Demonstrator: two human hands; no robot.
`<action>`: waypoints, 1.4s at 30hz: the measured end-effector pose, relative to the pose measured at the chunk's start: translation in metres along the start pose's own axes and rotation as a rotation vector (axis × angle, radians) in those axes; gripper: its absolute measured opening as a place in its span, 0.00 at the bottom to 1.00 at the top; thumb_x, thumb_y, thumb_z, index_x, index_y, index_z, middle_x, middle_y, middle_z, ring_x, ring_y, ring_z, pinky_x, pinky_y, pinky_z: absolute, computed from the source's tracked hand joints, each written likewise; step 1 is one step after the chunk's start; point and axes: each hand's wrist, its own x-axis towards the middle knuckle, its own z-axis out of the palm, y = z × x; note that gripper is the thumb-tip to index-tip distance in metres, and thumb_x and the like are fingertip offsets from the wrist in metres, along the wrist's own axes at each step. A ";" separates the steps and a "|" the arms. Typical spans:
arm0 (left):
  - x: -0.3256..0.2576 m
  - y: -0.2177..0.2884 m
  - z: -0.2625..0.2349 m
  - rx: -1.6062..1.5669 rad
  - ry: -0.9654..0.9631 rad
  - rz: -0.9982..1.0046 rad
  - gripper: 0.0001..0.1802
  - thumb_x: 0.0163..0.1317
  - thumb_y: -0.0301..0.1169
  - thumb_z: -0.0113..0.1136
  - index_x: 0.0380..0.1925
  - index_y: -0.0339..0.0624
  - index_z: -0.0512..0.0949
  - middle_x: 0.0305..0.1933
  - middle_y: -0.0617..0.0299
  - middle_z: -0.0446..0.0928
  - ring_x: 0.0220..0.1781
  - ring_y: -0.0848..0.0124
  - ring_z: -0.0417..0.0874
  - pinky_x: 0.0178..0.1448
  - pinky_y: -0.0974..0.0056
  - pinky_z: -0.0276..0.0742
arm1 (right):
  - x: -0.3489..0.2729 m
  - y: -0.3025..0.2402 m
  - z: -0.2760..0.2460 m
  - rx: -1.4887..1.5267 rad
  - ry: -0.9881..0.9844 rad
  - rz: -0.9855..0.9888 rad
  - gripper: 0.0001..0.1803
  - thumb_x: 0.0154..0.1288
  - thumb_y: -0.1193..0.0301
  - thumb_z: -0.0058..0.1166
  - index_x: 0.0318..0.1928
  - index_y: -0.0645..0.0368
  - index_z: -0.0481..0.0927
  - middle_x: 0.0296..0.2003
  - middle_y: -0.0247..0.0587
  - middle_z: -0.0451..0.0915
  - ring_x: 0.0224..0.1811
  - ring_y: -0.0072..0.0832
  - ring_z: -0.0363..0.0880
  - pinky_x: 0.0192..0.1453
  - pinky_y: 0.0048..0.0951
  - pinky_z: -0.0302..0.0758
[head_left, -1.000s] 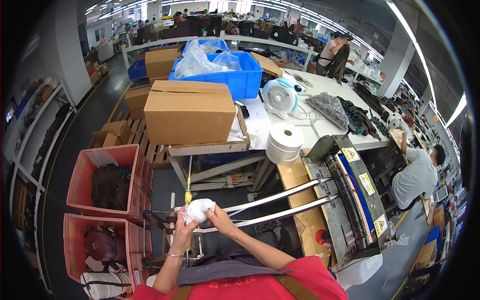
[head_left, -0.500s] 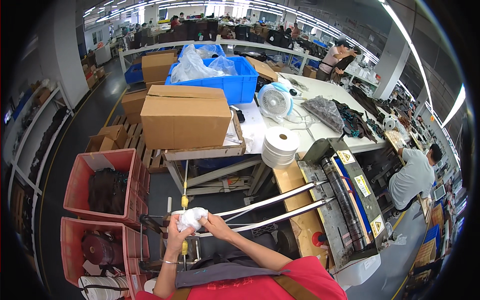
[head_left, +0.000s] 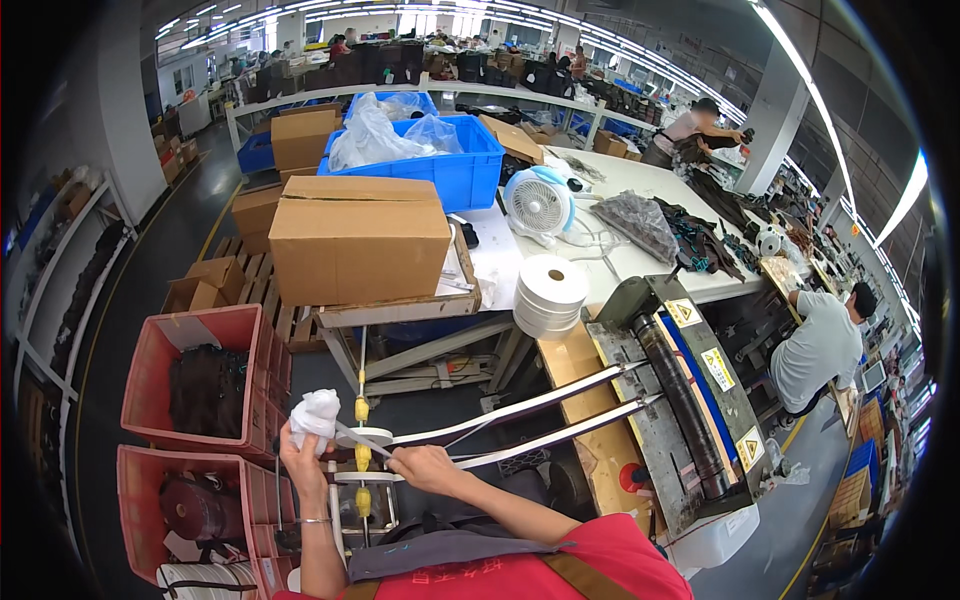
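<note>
My left hand (head_left: 306, 468) is closed around a crumpled white bundle (head_left: 316, 412), held up left of an upright rod with yellow collars (head_left: 362, 456). From the bundle a thin pale strip (head_left: 352, 437) stretches across to my right hand (head_left: 428, 467), whose fingers are pinched on its other end. White discs (head_left: 372, 438) sit on the rod just behind the strip. Two white-and-dark bands (head_left: 520, 402) run from the rod to a machine with a black roller (head_left: 685, 410) at the right.
A cardboard box (head_left: 360, 240) stands on the bench ahead, with a blue crate (head_left: 470, 165) behind it. Beside the machine are a white roll (head_left: 550, 295) and a fan (head_left: 538, 202). Red bins (head_left: 140, 375) stand at the left. A seated person (head_left: 815, 345) works at the right.
My left hand has moved left and up with the bundle, away from my right hand. The pale strip now spans the gap between them, and the rod's discs have come into sight.
</note>
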 end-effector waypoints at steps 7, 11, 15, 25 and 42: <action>-0.009 -0.009 -0.013 0.303 -0.557 -0.516 0.15 0.46 0.22 0.58 0.38 0.33 0.75 0.24 0.63 0.75 0.18 0.80 0.72 0.18 0.77 0.66 | 0.025 -0.037 -0.029 0.043 0.146 -0.203 0.18 0.59 0.58 0.48 0.22 0.60 0.73 0.14 0.48 0.72 0.18 0.45 0.73 0.23 0.40 0.68; -0.021 -0.012 -0.019 -0.354 -0.572 -0.702 0.18 0.50 0.23 0.55 0.44 0.33 0.70 0.30 0.56 0.76 0.19 0.74 0.76 0.18 0.74 0.71 | 0.032 -0.013 -0.023 0.291 0.034 -0.021 0.19 0.62 0.57 0.42 0.29 0.61 0.76 0.16 0.50 0.73 0.21 0.46 0.74 0.25 0.38 0.68; -0.021 -0.003 -0.004 -0.684 -0.009 -0.622 0.21 0.52 0.24 0.52 0.49 0.36 0.66 0.43 0.54 0.74 0.37 0.63 0.80 0.29 0.63 0.81 | 0.016 -0.005 -0.005 0.206 0.091 0.008 0.20 0.65 0.56 0.36 0.33 0.59 0.74 0.19 0.51 0.74 0.26 0.49 0.74 0.30 0.43 0.68; 0.015 -0.007 -0.010 0.590 -0.282 -0.005 0.23 0.44 0.21 0.53 0.46 0.37 0.71 0.38 0.59 0.73 0.36 0.77 0.74 0.33 0.73 0.71 | 0.018 -0.025 -0.017 0.025 0.139 -0.223 0.19 0.62 0.57 0.41 0.25 0.59 0.73 0.15 0.49 0.72 0.19 0.48 0.73 0.24 0.44 0.68; 0.007 -0.016 -0.031 -0.730 -0.245 -0.501 0.27 0.47 0.19 0.53 0.51 0.44 0.66 0.49 0.55 0.71 0.44 0.59 0.76 0.34 0.64 0.77 | 0.011 -0.011 -0.015 0.136 0.255 -0.090 0.16 0.64 0.62 0.40 0.28 0.61 0.73 0.21 0.47 0.74 0.26 0.44 0.74 0.31 0.40 0.69</action>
